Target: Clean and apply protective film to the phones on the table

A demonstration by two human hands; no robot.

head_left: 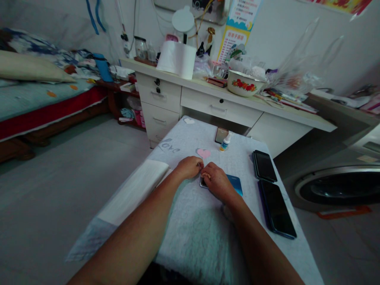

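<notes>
A phone with a blue back (236, 184) lies on the cloth-covered table, partly hidden by my right hand (216, 180). My right hand rests over the phone's left part with its fingers curled in; a small tan bit shows at the fingertips, too small to name. Just left of the phone's end is my left hand (189, 167), its fingers pinched together, and whatever they hold is too small to tell. The two hands nearly touch. Beyond them stands a small white-capped bottle (225, 142) with a blue and yellow label, close to another phone (221, 135) lying flat.
Two dark-screened devices, a smaller one (265, 165) and a larger one (278, 209), lie along the table's right edge. White paper sheets (136, 192) cover the left edge. Behind is a desk with drawers (219, 105); a washing machine (341, 158) stands to the right.
</notes>
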